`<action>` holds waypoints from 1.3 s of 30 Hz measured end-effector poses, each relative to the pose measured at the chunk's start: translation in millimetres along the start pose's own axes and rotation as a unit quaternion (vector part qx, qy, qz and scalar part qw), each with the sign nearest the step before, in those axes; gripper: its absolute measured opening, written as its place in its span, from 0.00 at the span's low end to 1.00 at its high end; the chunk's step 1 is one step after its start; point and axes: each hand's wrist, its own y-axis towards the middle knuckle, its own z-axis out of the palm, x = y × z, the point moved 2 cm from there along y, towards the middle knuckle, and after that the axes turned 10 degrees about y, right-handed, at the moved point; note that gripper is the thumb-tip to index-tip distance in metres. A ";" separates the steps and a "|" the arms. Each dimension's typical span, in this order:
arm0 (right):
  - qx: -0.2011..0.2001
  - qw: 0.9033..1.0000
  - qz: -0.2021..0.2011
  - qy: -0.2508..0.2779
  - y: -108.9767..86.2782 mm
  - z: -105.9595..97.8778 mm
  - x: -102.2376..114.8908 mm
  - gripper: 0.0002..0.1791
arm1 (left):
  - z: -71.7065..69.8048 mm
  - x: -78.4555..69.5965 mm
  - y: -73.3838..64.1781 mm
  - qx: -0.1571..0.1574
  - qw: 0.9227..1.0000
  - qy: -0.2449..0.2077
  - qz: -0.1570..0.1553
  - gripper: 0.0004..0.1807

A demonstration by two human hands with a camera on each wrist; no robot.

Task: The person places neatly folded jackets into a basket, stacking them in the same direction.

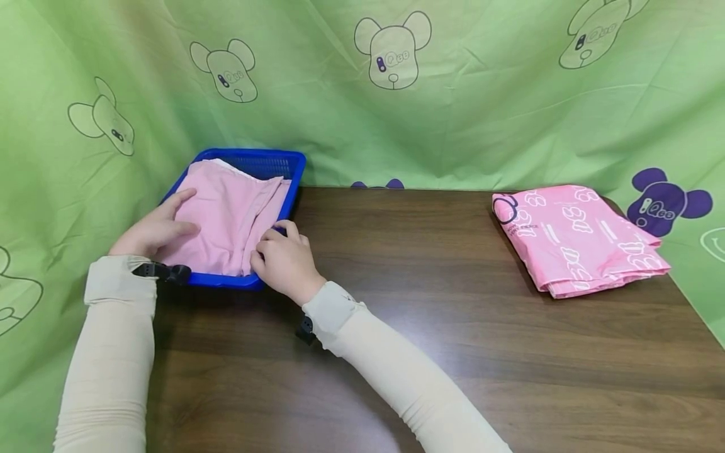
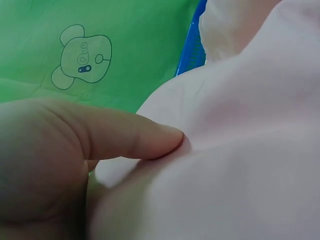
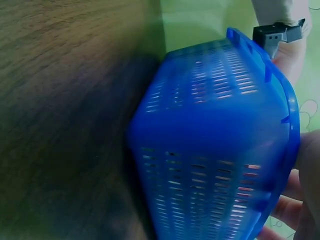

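A blue plastic basket (image 1: 294, 182) stands at the back left of the table with a folded pink cloth (image 1: 223, 207) lying in it. My left hand (image 1: 155, 229) rests on the cloth's left side, its thumb and a finger extended and spread apart. In the left wrist view, one digit of that hand (image 2: 135, 135) presses into the cloth. Over the basket's right rim lies my right hand (image 1: 287, 261), fingers bent, at the cloth's right edge. Its fingertips are partly hidden behind the rim (image 3: 292, 125) in the right wrist view, so whether they pinch cloth cannot be seen.
A folded pink plastic-looking sheet (image 1: 578, 242) with white printed figures lies at the right of the brown wooden table (image 1: 408, 327). Green curtain cloth (image 1: 470, 119) with printed bear heads hangs behind the table and along its left side, close to the basket.
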 end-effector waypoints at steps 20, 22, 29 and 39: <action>0.065 0.989 -0.054 0.120 -15.3 -1.4 -24.9 0.23 | -5.8 -27.9 -8.3 -0.028 0.980 0.190 -0.050 0.29; 0.062 0.986 -0.059 0.143 -16.9 -1.5 -29.4 0.24 | -2.4 -31.5 -10.9 -0.056 0.978 0.194 -0.048 0.26; 0.054 0.975 -0.059 0.208 -24.9 -3.1 -45.2 0.25 | 14.7 -41.9 -21.0 -0.162 0.967 0.196 -0.026 0.24; 0.037 0.971 -0.076 0.222 -40.5 -19.4 -58.7 0.24 | 43.1 -59.1 -29.9 -0.275 0.954 0.115 -0.020 0.21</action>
